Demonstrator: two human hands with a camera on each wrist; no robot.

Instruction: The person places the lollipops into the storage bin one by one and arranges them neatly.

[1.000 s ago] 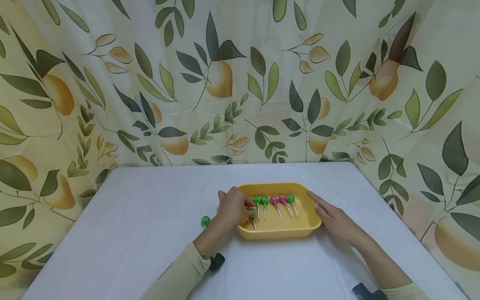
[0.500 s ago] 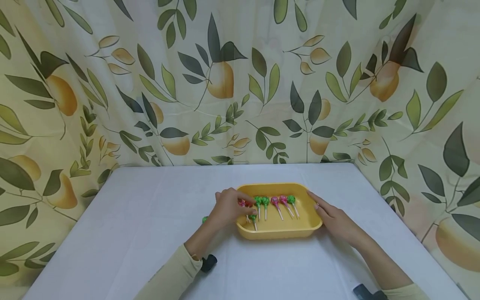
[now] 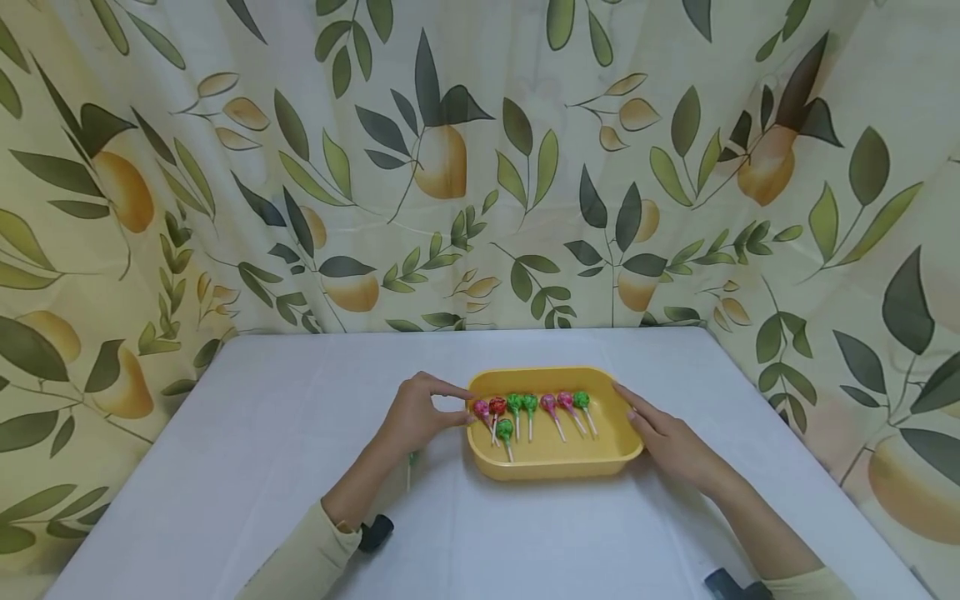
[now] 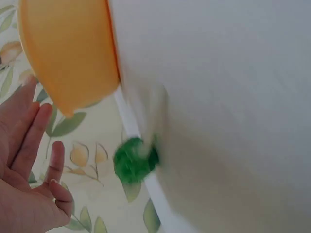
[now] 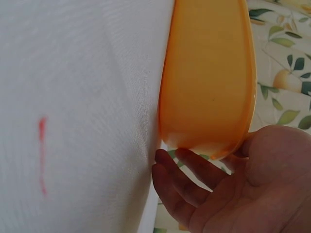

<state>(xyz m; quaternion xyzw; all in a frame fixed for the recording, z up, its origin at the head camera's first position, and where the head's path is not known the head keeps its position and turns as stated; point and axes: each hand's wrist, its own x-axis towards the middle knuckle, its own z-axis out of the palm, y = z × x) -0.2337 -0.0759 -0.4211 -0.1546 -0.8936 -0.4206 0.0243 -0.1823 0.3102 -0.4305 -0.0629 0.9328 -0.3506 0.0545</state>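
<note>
A yellow tray (image 3: 540, 472) stands on the white-covered table with several lollipops inside. Most lie in a row, among them a pink lollipop (image 3: 482, 409), a red lollipop (image 3: 497, 406) and green ones. One green lollipop (image 3: 505, 429) lies in front of that row. My left hand (image 3: 418, 414) is at the tray's left end, fingers extended and holding nothing; whether they touch the rim is unclear. Against the tray's right end rest the nearly straight fingers of my right hand (image 3: 671, 440). Another green lollipop (image 4: 133, 160) lies on the table outside the tray, largely hidden by my left hand in the head view.
White cloth covers the table (image 3: 300, 400). A patterned curtain (image 3: 480, 250) with leaves and fruit hangs behind it and at both sides. A red mark (image 5: 42, 155) shows on the cloth in the right wrist view.
My left hand has drawn back leftward out of the tray, uncovering the pink and red lollipops at its left end. The tray has shifted very slightly left. My right hand stays at the right end.
</note>
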